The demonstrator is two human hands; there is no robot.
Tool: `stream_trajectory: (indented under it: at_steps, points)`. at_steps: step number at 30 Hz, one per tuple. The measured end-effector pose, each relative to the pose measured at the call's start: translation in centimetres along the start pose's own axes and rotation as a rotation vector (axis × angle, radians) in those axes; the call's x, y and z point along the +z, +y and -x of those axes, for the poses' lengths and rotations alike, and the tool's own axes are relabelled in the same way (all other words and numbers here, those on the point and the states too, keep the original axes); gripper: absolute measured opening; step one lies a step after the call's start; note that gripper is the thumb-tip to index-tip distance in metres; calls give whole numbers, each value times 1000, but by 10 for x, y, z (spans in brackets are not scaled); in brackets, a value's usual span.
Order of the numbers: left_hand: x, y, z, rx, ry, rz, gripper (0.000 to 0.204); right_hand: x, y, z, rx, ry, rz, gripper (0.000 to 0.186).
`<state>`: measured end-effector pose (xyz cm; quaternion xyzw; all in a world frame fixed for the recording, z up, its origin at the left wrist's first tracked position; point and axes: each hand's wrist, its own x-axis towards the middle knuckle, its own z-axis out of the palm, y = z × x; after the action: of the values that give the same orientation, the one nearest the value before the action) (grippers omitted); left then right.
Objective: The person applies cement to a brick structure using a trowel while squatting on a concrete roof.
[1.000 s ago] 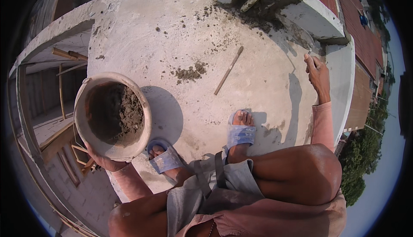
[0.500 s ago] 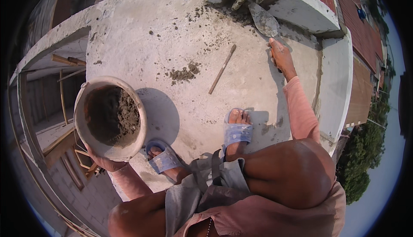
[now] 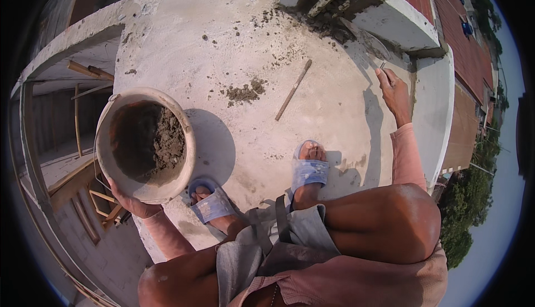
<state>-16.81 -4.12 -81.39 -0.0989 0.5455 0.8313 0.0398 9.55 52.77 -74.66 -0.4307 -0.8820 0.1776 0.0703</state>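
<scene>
left hand (image 3: 136,202) holds a bucket (image 3: 188,165) — mortar (image 3: 169,139) remains inside; right hand (image 3: 394,94) clasps a trowel (image 3: 370,42) by the wall (image 3: 398,23), already roughly daubed.

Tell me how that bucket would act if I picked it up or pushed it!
The bucket would probably feel heavy, because a thick heap of mortar sits inside. It may be lopsided and apt to tip, since that heap is piled toward one side. It's likely stiff, not floppy: its thick rim looks evenly round.
</scene>
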Motion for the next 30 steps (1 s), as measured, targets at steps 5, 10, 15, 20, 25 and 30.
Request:
stream_trajectory:
  at_steps: [5, 10, 15, 20, 25, 30]
  points:
    - [-14, -1, -1, 236, -35, -224, 47, 33, -3, -34, -83, -23, 165, 44]
    - [-10, -11, -1, 373, -102, -734, 46, -33, -40, -20, -198, -329, 234, 46]
    - [1, 5, 0, 206, -16, -316, 46, 6, -17, -46, -143, -253, 220, 46]
    - [31, -13, -4, -65, -75, 76, 46, 20, 42, -108, 202, -208, 428, 45]
    - [20, 6, 0, 1, -40, 3, 46, 23, -51, -44, 10, -38, 469, 45]
    - [19, 6, 1, -64, -40, 60, 47, 10, -56, -52, -6, 15, 406, 47]
